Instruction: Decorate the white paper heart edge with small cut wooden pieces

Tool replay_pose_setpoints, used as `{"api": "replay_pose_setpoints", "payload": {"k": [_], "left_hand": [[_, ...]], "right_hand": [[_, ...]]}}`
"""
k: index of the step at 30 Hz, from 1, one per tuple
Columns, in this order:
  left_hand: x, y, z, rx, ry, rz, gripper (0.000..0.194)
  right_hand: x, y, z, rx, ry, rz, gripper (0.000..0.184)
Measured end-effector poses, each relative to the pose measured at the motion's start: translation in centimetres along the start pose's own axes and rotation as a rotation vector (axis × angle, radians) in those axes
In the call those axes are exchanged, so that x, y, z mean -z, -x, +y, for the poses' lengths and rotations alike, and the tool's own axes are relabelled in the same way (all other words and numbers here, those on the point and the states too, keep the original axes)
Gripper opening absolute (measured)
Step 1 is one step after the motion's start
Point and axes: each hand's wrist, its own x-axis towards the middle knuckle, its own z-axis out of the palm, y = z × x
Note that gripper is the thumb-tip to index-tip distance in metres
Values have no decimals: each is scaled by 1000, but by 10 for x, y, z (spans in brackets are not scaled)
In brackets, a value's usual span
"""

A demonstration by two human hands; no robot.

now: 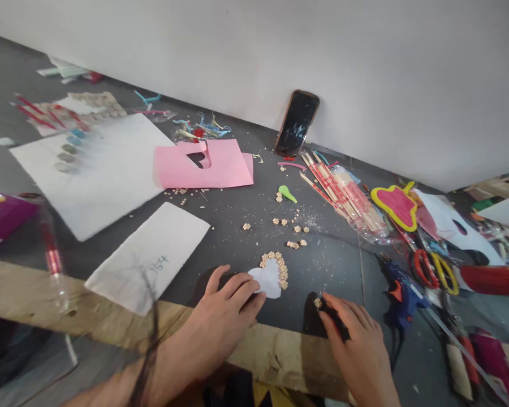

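Head view: a white paper heart point(268, 278) lies on the dark desk point(335, 265), near its wooden front edge point(280, 356), with tan crumbs point(279, 268) set in a crescent along its upper right rim; the left hand point(229, 302) sits at 8 o'clock from it, fingers loosely curled, tips touching the heart's lower edge, though whether it is pressing or holding I cannot tell; the right hand point(356, 353), at 4 o'clock, is clenched around a black object point(334, 319), half hidden by the fingers and hard to identify, with one crumb point(318, 303) at its tip; a blue glue gun point(401, 294) lies at 3 o'clock, scissors point(424, 270) with red and yellow handles beyond it; a pink sheet point(224, 169) with a heart cut-out lies at 11 o'clock; a phone point(297, 123) leans on the wall point(407, 56) at 1 o'clock.
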Motion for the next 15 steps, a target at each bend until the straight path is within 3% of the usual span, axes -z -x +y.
{"api": "replay_pose_setpoints", "payload": {"k": [5, 12, 15], "left_hand": [[8, -6, 4, 24, -3, 17, 13], [12, -7, 3, 7, 0, 12, 14], [12, -6, 2, 2, 8, -33, 18]], "right_hand": [[-5, -1, -1, 15, -44, 2, 26], [-10, -6, -23, 78, -154, -47, 15], [-8, -6, -23, 56, -164, -25, 18]]}}
